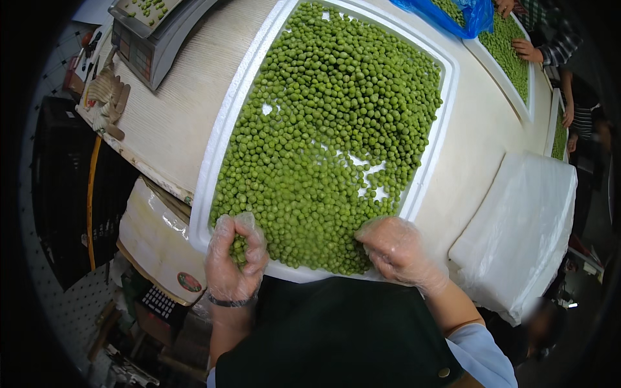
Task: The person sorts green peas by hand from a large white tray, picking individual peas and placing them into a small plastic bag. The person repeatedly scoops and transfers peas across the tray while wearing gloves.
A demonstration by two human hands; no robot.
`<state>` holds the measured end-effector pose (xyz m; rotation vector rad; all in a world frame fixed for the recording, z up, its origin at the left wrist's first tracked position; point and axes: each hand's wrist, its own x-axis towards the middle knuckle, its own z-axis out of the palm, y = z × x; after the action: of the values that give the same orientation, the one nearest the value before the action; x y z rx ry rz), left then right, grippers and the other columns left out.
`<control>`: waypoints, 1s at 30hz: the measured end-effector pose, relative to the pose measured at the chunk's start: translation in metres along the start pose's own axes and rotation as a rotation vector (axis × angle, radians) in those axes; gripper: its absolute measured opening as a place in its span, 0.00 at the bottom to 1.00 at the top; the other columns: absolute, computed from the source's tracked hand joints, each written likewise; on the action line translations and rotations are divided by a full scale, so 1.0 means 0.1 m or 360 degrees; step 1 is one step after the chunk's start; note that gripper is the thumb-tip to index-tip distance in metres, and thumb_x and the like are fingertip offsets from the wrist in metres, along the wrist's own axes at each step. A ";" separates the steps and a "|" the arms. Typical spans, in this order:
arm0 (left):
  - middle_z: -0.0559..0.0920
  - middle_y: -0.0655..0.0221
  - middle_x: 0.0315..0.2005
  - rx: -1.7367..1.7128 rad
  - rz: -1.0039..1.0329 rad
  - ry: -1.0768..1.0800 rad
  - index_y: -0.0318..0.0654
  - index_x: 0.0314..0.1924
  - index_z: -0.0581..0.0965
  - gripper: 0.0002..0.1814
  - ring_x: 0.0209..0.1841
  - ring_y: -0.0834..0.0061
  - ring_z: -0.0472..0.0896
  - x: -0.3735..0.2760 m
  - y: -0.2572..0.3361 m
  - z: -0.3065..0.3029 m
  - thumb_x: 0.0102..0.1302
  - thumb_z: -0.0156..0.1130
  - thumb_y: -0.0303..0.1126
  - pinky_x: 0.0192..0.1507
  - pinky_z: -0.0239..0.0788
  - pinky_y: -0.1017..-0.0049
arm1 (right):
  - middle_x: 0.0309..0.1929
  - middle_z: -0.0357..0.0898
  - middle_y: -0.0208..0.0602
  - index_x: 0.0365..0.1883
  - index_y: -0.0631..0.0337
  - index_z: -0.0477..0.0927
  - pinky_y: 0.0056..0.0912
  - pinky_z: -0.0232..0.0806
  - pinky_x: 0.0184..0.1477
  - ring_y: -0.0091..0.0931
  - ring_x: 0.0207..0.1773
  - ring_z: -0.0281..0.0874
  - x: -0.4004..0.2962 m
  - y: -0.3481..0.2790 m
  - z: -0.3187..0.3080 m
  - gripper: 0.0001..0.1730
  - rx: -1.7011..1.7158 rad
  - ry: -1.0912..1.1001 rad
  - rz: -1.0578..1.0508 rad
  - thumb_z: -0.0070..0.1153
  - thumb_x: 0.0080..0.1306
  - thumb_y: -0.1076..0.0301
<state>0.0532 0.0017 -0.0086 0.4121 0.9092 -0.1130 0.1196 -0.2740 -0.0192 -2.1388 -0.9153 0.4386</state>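
Observation:
A white foam tray (444,126) lies on the table before me, spread with green peas (310,184); its white bottom shows through in a few gaps. My left hand (237,257), in a thin clear plastic glove with a dark band at the wrist, is at the tray's near left corner, its fingers curled and thumb near the fingertips, peas visible between them. Whether it grips any peas I cannot tell. My right hand (398,250), gloved likewise, rests at the near right corner with fingers curled in against the peas; what lies inside the fingers is hidden.
A weighing scale (160,43) with some pods or beans on its pan and knitted gloves (109,97) are at the left. At the right lie white plastic sheets (519,218). Co-workers' hands (528,50) are over another pea tray (502,87), beside a blue plastic bag (451,19).

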 end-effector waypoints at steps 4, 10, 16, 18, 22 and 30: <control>0.74 0.68 0.28 0.0086 0.0048 -0.0100 0.42 0.40 0.73 0.14 0.22 0.79 0.69 0.03 -0.01 -0.05 0.75 0.51 0.44 0.16 0.57 0.84 | 0.36 0.79 0.40 0.44 0.60 0.79 0.41 0.72 0.41 0.40 0.40 0.79 -0.06 0.03 -0.05 0.17 -0.0065 0.0185 0.0213 0.57 0.54 0.80; 0.73 0.66 0.27 0.0031 0.0055 0.0007 0.41 0.38 0.72 0.15 0.24 0.78 0.69 0.01 0.00 -0.01 0.75 0.51 0.44 0.18 0.56 0.84 | 0.33 0.80 0.41 0.41 0.63 0.79 0.38 0.71 0.38 0.39 0.36 0.79 -0.07 0.11 -0.10 0.13 -0.0086 0.0439 0.0352 0.56 0.57 0.83; 0.73 0.66 0.28 -0.0042 0.0031 0.0006 0.40 0.38 0.72 0.14 0.24 0.77 0.68 0.01 0.01 -0.06 0.75 0.51 0.44 0.19 0.56 0.84 | 0.37 0.80 0.44 0.41 0.65 0.79 0.36 0.71 0.42 0.39 0.40 0.80 -0.07 0.23 -0.10 0.09 -0.0041 0.0681 0.0518 0.55 0.61 0.81; 0.73 0.66 0.28 -0.0110 0.0002 0.0036 0.41 0.38 0.72 0.14 0.24 0.78 0.67 0.00 0.00 -0.07 0.75 0.51 0.44 0.18 0.56 0.84 | 0.40 0.81 0.45 0.43 0.66 0.79 0.34 0.72 0.45 0.37 0.42 0.81 -0.09 0.27 -0.08 0.09 0.0069 0.0820 0.0676 0.54 0.63 0.80; 0.72 0.69 0.28 -0.0032 0.0032 0.0012 0.43 0.39 0.73 0.13 0.23 0.80 0.66 0.02 -0.03 -0.10 0.76 0.50 0.44 0.16 0.57 0.84 | 0.46 0.82 0.47 0.48 0.68 0.79 0.31 0.70 0.52 0.35 0.48 0.81 -0.14 0.42 -0.08 0.12 0.0375 0.1079 0.0820 0.51 0.67 0.80; 0.73 0.68 0.27 -0.0024 0.0039 0.0003 0.41 0.38 0.73 0.13 0.24 0.78 0.68 0.03 -0.04 -0.10 0.74 0.52 0.44 0.18 0.57 0.83 | 0.40 0.81 0.42 0.42 0.64 0.82 0.36 0.72 0.45 0.37 0.42 0.80 0.01 0.32 -0.14 0.10 -0.0079 0.0842 0.0868 0.55 0.63 0.78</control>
<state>0.0468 0.0022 -0.0173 0.4096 0.9061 -0.0832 0.1430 -0.2949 -0.0344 -2.3664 -0.0417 0.0894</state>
